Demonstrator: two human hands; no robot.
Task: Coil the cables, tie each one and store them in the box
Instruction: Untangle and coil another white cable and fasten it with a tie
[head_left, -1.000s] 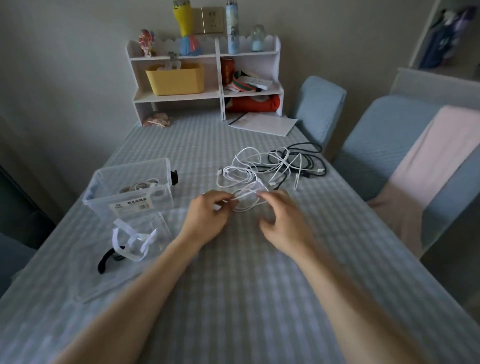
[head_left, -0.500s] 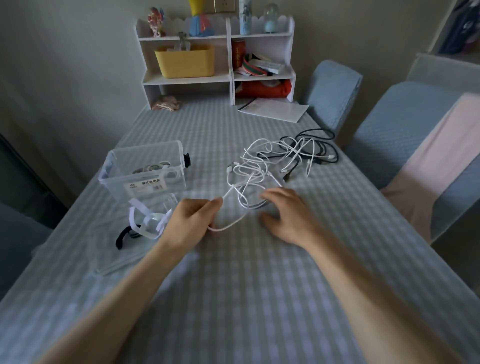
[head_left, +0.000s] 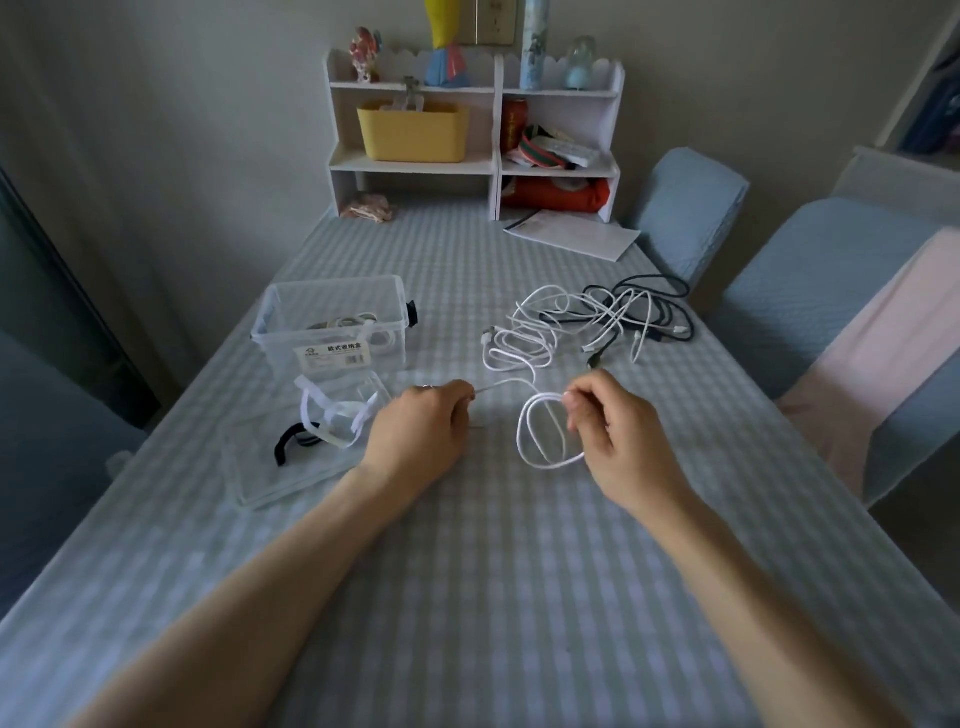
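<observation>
A small coil of the white cable (head_left: 545, 434) is pinched in the right hand (head_left: 618, 431); its free run is gripped by the left hand (head_left: 418, 431); the slack trails away toward the tangle (head_left: 587, 325); the box (head_left: 332, 325) stands nearer the left hand.

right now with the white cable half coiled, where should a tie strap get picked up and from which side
Take a white tie strap by the loop that arches up off the clear lid, coming from above on its right side. The left hand is closest, but it is pinching the white cable, so it would need to let go first.
</observation>
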